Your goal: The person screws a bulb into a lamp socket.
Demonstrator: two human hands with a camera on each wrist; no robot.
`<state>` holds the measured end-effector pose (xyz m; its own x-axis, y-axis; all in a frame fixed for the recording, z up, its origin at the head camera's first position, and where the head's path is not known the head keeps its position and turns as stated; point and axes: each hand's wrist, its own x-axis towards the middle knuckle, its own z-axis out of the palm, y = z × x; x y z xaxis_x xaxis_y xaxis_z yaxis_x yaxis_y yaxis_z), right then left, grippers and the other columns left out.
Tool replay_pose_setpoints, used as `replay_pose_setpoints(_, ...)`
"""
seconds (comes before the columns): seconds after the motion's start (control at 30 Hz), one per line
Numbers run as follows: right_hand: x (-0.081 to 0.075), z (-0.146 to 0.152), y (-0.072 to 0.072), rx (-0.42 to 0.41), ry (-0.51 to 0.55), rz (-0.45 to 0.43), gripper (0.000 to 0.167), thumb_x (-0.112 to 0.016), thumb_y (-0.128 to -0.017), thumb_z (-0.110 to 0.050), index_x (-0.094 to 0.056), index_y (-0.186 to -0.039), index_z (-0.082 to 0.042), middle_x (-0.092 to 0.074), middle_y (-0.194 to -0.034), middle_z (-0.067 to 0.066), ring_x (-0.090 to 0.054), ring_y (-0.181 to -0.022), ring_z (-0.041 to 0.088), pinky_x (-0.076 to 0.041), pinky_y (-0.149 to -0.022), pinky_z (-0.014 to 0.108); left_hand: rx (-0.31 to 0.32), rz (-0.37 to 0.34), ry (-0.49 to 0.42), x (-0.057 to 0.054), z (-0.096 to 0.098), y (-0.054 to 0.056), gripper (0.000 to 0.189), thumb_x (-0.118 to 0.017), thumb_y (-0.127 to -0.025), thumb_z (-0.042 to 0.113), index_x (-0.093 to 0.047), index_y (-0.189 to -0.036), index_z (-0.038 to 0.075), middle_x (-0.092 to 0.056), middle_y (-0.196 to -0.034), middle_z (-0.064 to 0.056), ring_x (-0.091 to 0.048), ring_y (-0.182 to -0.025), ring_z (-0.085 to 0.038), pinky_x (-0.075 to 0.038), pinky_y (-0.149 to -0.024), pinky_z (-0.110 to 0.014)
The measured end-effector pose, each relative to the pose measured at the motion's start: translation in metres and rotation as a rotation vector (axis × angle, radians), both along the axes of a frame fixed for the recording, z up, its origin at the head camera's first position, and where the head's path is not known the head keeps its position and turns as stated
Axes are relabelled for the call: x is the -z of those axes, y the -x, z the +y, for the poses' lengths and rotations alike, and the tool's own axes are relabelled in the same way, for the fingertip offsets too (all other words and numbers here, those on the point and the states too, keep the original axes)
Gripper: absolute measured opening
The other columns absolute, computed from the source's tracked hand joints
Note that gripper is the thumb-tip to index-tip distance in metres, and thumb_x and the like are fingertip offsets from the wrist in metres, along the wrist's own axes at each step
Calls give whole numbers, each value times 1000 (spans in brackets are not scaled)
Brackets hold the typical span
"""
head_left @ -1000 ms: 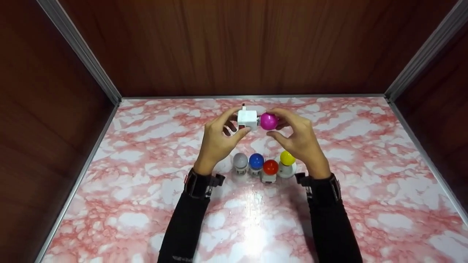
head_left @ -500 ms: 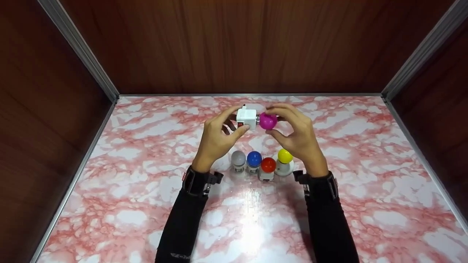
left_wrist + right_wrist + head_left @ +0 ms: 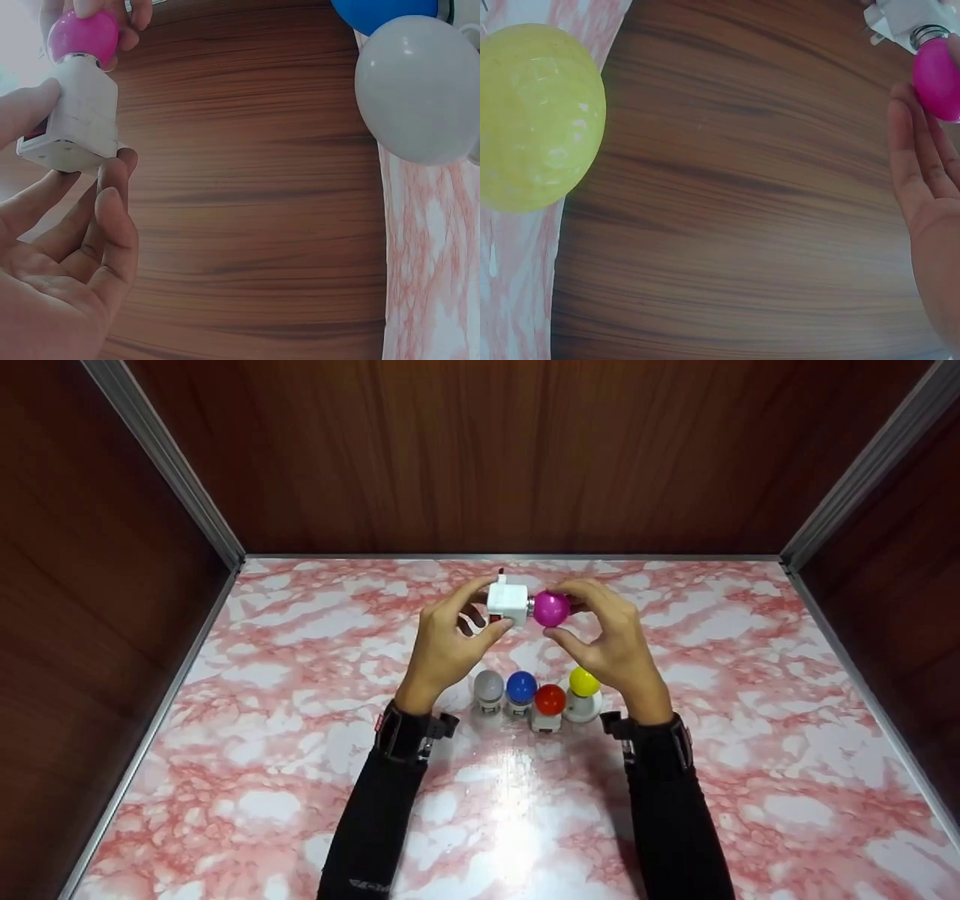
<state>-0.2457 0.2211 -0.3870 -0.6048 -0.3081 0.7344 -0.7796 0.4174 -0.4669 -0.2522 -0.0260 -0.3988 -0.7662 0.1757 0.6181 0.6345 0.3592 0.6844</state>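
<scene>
My left hand (image 3: 450, 641) holds a white plug-in bulb holder (image 3: 507, 601) sideways, with the thumb on its near side. A red switch (image 3: 494, 619) shows on the holder. The left wrist view shows several fingers beneath the holder (image 3: 79, 116). A magenta light bulb (image 3: 552, 609) stands at the holder's right end, its metal screw base (image 3: 928, 34) partly in view. My right hand (image 3: 611, 634) has its fingers and thumb curved around the bulb's round end. In the right wrist view, fingertips lie against the bulb (image 3: 939, 79).
On the marbled table (image 3: 300, 780), nearer me, stand bulbs in white holders: a white bulb (image 3: 489, 687), a blue bulb (image 3: 522, 688), a red bulb (image 3: 550, 700) and a yellow bulb (image 3: 584, 681). Brown wood-grain panels (image 3: 510, 457) enclose the back and sides.
My right fingers have shifted over the magenta bulb, moving forward across its top and then back. The left hand keeps the holder in nearly the same place. The standing bulbs stay put.
</scene>
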Motion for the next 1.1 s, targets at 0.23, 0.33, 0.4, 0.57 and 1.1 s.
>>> replay_pose_setpoints(0.23, 2, 1, 0, 20, 0, -42, 53, -87, -87, -9, -65, -133, 5, -76, -126, 20, -77, -102, 31, -56, -99, 9, -4, 31, 8, 0, 1, 1, 58, -88, -89, 27, -67, -139, 8, -81, -108, -12, -69, -77, -18, -58, -66, -26)
replay_pose_setpoints(0.33, 4, 0, 1, 30, 4, -58, 52, -86, -89, -9, -65, -134, 5, -78, -122, 18, -77, -98, 30, -57, -95, 9, -5, 39, 6, 1, 1, 1, 58, -88, -88, 27, -67, -140, 9, -81, -109, -12, -69, -77, -17, -54, -66, -20)
replay_pose_setpoints(0.4, 4, 0, 1, 30, 3, -60, 51, -85, -89, -8, -64, -135, 4, -79, -118, 18, -78, -95, 29, -59, -92, 11, -3, 42, 5, 1, 0, 1, 58, -88, -89, 27, -67, -140, 9, -81, -109, -12, -69, -77, -17, -54, -66, -19)
replay_pose_setpoints(0.57, 3, -1, 2, 5, -12, -52, 51, -84, -89, -6, -64, -135, 3, -79, -118, 18, -78, -95, 28, -61, -90, 14, -4, 40, 0, 0, 0, 1, 57, -88, -89, 27, -67, -138, 8, -81, -107, -13, -69, -76, -17, -57, -64, -27)
replay_pose_setpoints(1.1, -1, 0, 0, 31, -50, -10, 50, -85, -87, -1, -63, -132, 1, -79, -117, 19, -80, -92, 31, -57, -92, 7, 17, -3, -30, -2, -2, -1, 56, -86, -91, 26, -67, -141, 9, -81, -104, -14, -69, -75, -17, -60, -63, -43)
